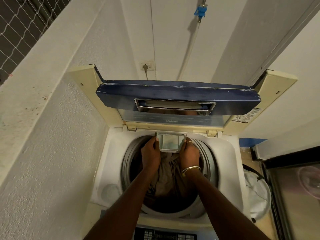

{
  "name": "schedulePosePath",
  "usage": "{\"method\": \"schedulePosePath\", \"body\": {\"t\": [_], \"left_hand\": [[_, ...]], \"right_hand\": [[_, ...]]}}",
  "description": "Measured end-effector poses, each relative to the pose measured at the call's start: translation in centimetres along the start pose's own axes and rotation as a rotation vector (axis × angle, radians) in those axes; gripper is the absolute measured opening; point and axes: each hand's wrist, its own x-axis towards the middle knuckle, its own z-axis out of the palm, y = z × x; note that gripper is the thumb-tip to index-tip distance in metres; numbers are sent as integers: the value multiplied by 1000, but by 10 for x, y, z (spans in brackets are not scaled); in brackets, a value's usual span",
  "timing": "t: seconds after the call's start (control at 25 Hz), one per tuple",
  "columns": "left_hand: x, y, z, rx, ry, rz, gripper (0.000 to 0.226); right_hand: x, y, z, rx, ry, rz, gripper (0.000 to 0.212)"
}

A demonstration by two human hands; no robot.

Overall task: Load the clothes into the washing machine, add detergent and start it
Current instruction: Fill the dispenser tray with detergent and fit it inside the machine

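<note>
Reaching forward with 2 bare forearms over the panel at the near edge of the washer.

Crossing above the drum, with brown and tan clothes lying heaped inside it and showing between the forearms.

Lying right of the washer, just beside it: white mesh bag.

Wearing a bangle at the right wrist and a ring on 1 right finger.

Gripping the tray from both sides: left hand curled round its left edge, thumb lying on top; right hand curled round its right edge, fingertips pinching the far corner.

Holding the tray over the far part of the drum opening, above the clothes, with its far end at the washer's back rim, just below the lid hinge. Seated in a slot or free: cannot tell.

Showing a pale blue-green tint inside the tray; powder or liquid, cannot tell.

Standing open behind the tray: lid, folded upward, its blue band and recessed handle facing the camera.

Sitting on the far wall: socket with 1 plug in it, and a hose rising to a blue fitting.

Showing at upper left: netting.
</note>
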Motion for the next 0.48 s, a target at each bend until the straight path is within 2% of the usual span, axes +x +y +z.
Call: {"method": "schedulePosePath", "body": {"t": [0.48], "left_hand": [[4, 4, -3, 43, 24, 11, 36]], "right_hand": [[-4, -4, 1, -11, 11, -3, 34]]}}
